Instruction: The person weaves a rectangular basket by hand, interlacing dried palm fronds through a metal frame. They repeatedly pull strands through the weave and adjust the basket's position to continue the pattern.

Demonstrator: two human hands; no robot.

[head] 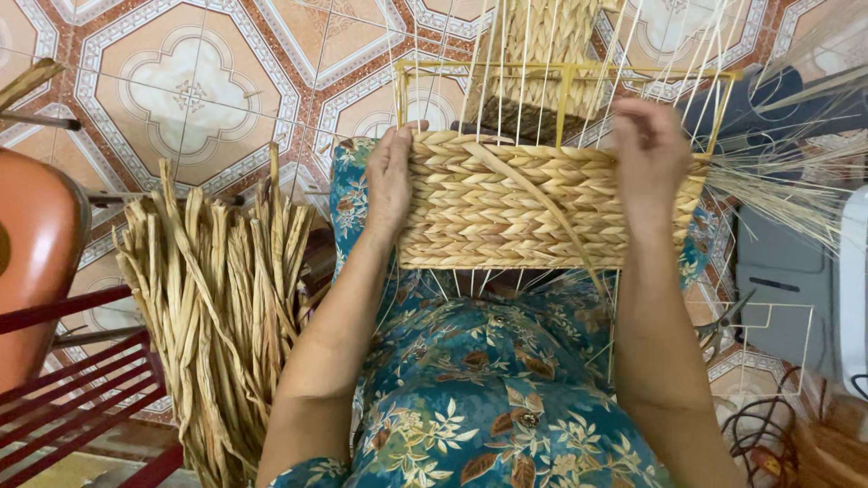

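— On the lap, what is held?
— A half-woven basket (506, 203) on a yellow wire frame (565, 77). The left hand (389, 181) clasps its left edge; the right hand (649, 155) grips its top right rim.
— Anything unclear?
— The right fingertips are hidden, and the dried strand bundle (221, 307) runs out of view below.

Our left hand (391, 185) covers the left edge of the woven basket panel (542, 203), and our right hand (653, 155) hides its upper right corner. We cannot see our right fingers, curled behind the weave. The bundle of dried straw (221, 316) runs off the bottom edge. The orange chair (36, 253) is cut off at left.
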